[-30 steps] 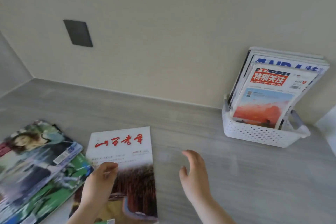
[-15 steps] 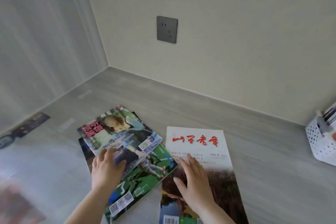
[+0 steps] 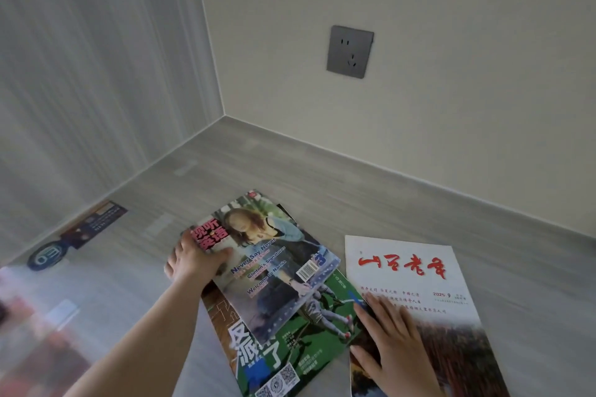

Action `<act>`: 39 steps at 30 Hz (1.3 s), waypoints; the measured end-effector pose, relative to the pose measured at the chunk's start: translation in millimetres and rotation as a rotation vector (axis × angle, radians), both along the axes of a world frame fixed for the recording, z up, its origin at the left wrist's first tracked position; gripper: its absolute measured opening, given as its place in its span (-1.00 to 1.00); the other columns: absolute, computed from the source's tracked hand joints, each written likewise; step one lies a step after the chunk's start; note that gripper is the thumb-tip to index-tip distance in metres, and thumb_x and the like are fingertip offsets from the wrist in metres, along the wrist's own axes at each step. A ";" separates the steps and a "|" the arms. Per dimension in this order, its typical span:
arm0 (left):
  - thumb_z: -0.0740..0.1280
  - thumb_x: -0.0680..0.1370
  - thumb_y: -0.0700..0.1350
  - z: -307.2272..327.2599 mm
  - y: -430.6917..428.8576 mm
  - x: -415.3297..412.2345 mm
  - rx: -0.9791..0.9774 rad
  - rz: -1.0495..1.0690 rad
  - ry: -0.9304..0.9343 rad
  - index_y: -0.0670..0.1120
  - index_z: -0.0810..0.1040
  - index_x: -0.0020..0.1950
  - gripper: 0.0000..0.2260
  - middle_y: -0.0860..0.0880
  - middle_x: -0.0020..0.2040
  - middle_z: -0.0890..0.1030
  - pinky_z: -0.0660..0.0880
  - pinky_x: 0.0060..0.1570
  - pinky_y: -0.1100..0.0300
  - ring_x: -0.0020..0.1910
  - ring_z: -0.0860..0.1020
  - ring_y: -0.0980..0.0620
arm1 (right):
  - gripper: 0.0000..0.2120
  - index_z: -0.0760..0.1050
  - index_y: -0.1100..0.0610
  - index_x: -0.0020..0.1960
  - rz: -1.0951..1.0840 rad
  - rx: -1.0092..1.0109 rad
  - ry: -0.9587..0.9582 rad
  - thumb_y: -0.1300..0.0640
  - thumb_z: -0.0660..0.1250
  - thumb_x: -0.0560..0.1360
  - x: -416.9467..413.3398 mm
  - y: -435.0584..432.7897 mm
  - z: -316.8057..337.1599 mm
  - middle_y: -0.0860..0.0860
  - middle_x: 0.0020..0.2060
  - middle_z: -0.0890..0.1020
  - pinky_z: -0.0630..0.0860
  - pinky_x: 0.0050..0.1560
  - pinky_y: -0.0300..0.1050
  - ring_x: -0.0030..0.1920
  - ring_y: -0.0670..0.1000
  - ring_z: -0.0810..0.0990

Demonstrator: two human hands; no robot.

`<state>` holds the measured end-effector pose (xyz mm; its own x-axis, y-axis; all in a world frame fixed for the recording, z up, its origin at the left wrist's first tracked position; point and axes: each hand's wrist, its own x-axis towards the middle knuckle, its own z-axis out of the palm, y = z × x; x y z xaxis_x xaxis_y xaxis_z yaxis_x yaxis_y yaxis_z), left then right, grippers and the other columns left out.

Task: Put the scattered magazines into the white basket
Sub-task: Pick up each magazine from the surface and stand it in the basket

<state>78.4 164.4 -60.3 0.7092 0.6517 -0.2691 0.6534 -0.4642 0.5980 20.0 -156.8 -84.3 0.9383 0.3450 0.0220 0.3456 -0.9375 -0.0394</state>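
Note:
Three magazines lie on the grey surface. My left hand (image 3: 193,259) grips the left edge of the top magazine (image 3: 274,264), whose cover shows a woman and pink characters; my thumb lies on its cover and the fingers curl under the edge. Beneath it lies a green sports magazine (image 3: 290,348). To the right is a white magazine with red calligraphy (image 3: 406,271); my right hand (image 3: 392,345) rests flat on its lower left part with fingers straight. The white basket is out of view.
The grey surface (image 3: 322,177) meets a beige wall with a grey power socket (image 3: 350,51) at the back and a pale panel on the left. A dark sticker (image 3: 77,235) lies at the far left. Blurred reddish shapes sit at the bottom left.
The view has swung left, so the basket is gone from sight. My left hand moved from the top of the woman-cover magazine to its left edge and took hold. My right hand stays on the white magazine.

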 end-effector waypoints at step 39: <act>0.36 0.37 0.16 1.7 -2.3 73.6 0.172 -0.452 0.267 0.02 0.37 0.27 -0.48 -0.13 0.24 0.50 0.21 0.29 0.04 0.28 0.33 -0.19 | -0.47 0.28 -0.11 0.23 -0.030 -0.007 -0.082 -0.24 -0.29 0.48 2.5 0.2 -5.4 -0.10 0.19 0.57 -0.14 0.39 -0.11 0.46 -0.07 -0.30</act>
